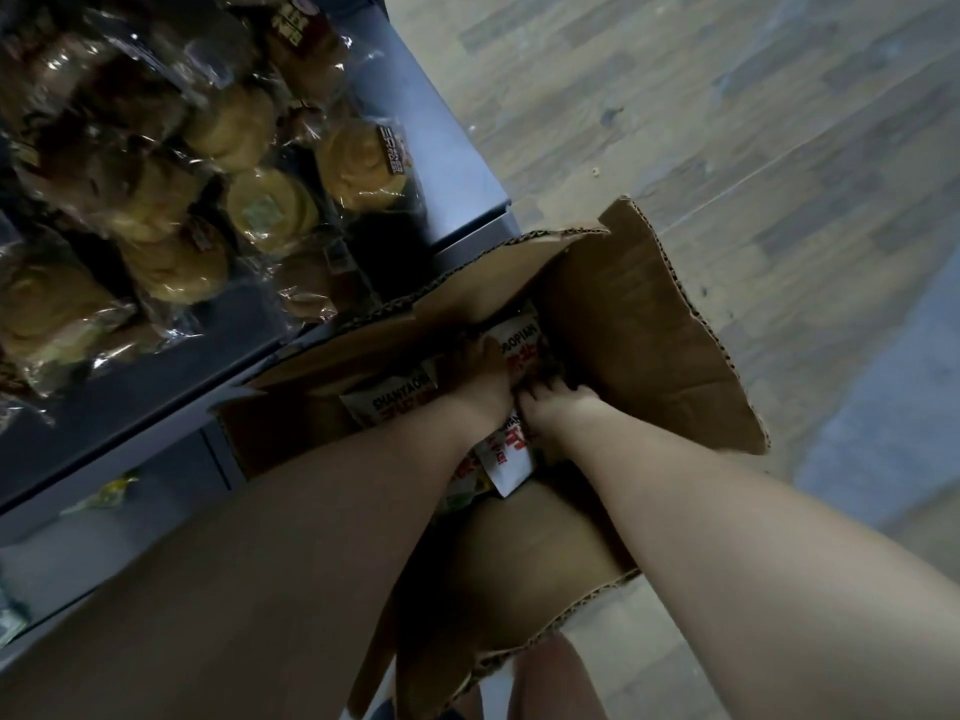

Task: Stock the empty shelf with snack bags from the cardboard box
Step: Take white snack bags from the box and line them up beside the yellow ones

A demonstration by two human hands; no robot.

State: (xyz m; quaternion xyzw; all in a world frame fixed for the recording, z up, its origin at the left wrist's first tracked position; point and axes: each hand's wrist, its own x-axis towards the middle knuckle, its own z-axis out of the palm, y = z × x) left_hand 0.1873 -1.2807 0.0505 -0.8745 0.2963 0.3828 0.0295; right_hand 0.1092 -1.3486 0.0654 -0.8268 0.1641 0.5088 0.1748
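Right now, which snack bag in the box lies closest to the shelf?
The snack bag printed SHANYAO, left of the left hand; the other bags lie between or below the two wrists.

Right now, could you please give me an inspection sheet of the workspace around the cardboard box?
Surface: wood-pattern floor, with a blue-grey patch at the right.
Job's things: cardboard box stands open on the floor beside the shelf unit; white snack bags with red print lie inside.
Clutter: wrapped pastries fill the upper shelf; a small yellow-green packet lies on the lower one.
Hands: both are inside the box; left hand lies on the bags, grip unclear; right hand curls its fingers round the bags.
Cables: nothing seen.
Surroundings: nothing seen beyond floor and shelving.
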